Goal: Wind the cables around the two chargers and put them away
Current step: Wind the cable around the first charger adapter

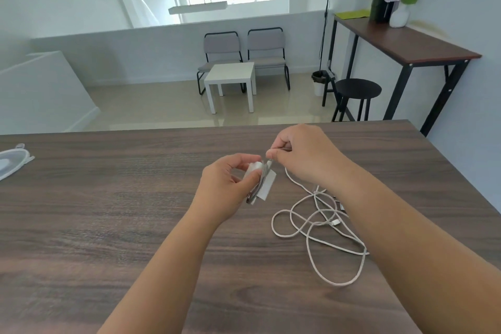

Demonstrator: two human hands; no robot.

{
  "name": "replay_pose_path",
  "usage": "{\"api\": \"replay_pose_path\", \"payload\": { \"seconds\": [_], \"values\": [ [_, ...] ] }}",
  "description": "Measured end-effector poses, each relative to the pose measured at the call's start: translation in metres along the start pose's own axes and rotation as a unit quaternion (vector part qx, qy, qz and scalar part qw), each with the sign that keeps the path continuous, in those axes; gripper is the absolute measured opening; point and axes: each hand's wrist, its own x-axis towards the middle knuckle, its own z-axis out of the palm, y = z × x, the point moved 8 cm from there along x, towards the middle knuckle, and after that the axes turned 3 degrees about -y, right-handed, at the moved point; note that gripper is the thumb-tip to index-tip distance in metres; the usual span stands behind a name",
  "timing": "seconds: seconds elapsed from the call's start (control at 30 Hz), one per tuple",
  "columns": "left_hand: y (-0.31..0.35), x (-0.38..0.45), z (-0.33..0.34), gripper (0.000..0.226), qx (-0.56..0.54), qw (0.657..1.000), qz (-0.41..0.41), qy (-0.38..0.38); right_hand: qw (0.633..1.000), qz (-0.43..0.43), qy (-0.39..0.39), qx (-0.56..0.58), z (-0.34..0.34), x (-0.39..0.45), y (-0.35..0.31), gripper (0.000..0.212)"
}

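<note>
My left hand [229, 180] grips a white charger block [264, 184] above the dark wooden table [108, 211], with grey cable turns wrapped around its middle. My right hand [301, 154] pinches the end of that cable right beside the charger's top. A second white cable [311, 228] lies in loose tangled loops on the table under my right forearm, its small plug [336, 222] showing among the loops. A second charger is mostly hidden behind my right forearm.
A clear pouch or case [12, 161] lies at the table's left edge. Beyond the far table edge are a white side table [233, 76], two chairs, a black stool [357, 89] and a tall desk at the right.
</note>
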Motion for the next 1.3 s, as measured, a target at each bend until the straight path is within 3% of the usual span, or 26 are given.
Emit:
{"api": "replay_pose_path", "payload": {
  "seconds": [0.23, 0.43, 0.67, 0.9, 1.1, 1.3],
  "values": [
    [-0.003, 0.004, -0.013, 0.009, -0.069, 0.99, -0.027, 0.118, 0.999, -0.031, 0.009, 0.037, 0.018, -0.025, -0.019, 0.027],
    [-0.009, 0.005, -0.015, 0.009, -0.213, 0.963, -0.068, 0.152, 0.993, -0.076, 0.06, 0.066, 0.031, -0.044, -0.022, 0.025],
    [-0.008, 0.002, -0.011, 0.014, -0.376, 0.913, -0.088, 0.133, 0.978, -0.127, 0.137, 0.098, 0.034, -0.06, -0.012, 0.025],
    [-0.007, 0.001, -0.01, 0.019, -0.424, 0.894, -0.094, 0.11, 0.968, -0.167, 0.156, 0.102, 0.034, -0.067, -0.009, 0.023],
    [-0.003, -0.002, -0.007, 0.017, -0.443, 0.887, -0.093, 0.085, 0.97, -0.141, 0.145, 0.131, 0.032, -0.06, -0.001, 0.015],
    [0.004, -0.006, -0.006, 0.014, -0.444, 0.892, -0.079, 0.036, 0.973, -0.078, 0.055, 0.21, 0.029, -0.041, 0.019, 0.008]
  ]
}}
